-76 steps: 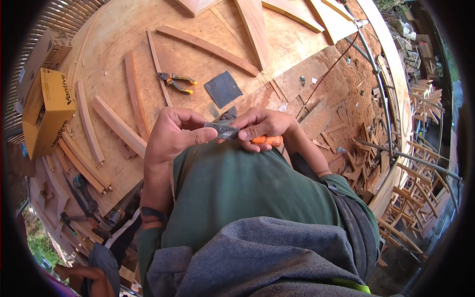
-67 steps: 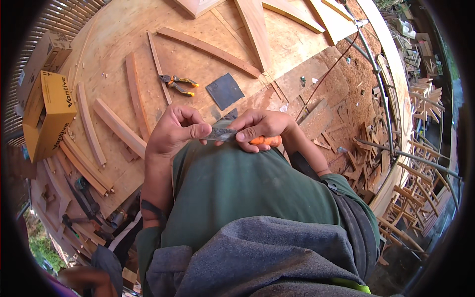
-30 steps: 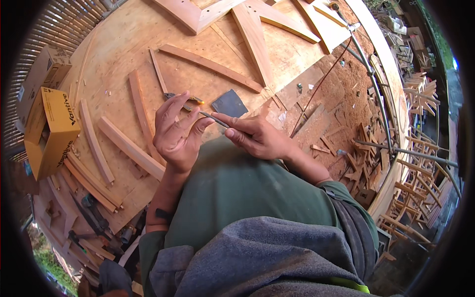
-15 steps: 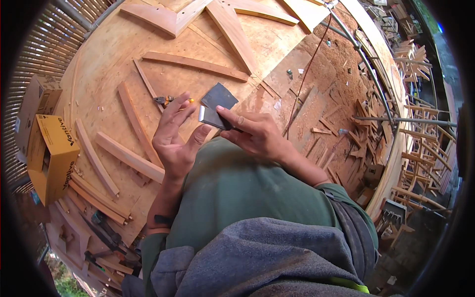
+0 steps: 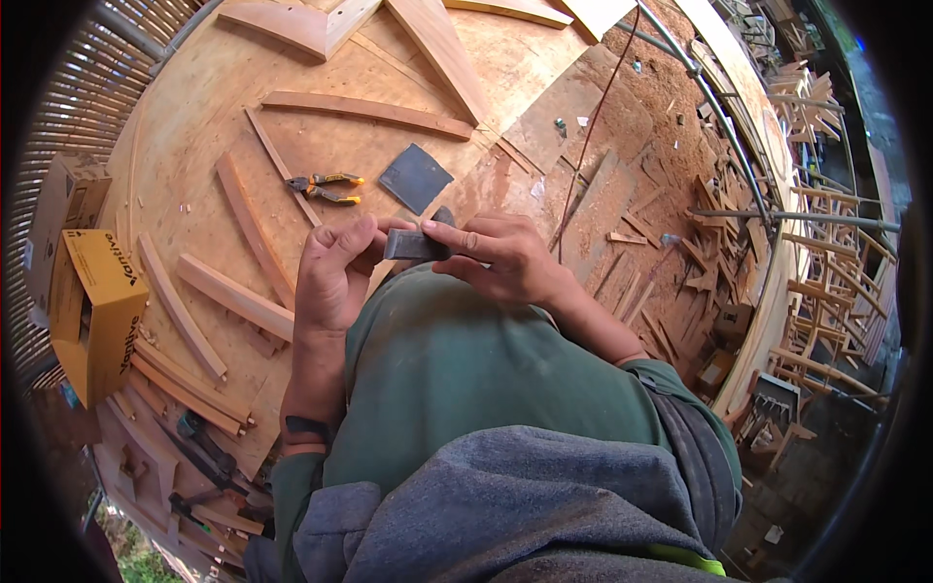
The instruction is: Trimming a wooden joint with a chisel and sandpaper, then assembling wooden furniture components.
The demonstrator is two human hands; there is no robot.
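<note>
Close to my body, a dark metal plane blade point(image 5: 406, 245) with a paler grey end face is held between my hands. My right hand point(image 5: 513, 259) grips its right part, with the index finger lying along the top. The fingers of my left hand point(image 5: 333, 270) are curled at the blade's left end, partly behind it, and the thumb points toward it. A dark rounded end point(image 5: 443, 216) sticks up by my right index finger. Beyond the hands, a dark square sheet point(image 5: 416, 179) lies flat on the plywood point(image 5: 321, 146).
Pliers with yellow-black handles point(image 5: 335, 188) lie left of the sheet. Curved wooden pieces point(image 5: 255, 228) and joined boards point(image 5: 437, 63) lie around them. A yellow cardboard box point(image 5: 109, 311) stands at left. Offcuts and sawdust point(image 5: 622, 126) cover the right side, beside metal pipes point(image 5: 807, 220).
The blade has turned, so its bright end now looks grey. My left hand has come in from open fingers to the blade's end. The pliers and whole sheet now show.
</note>
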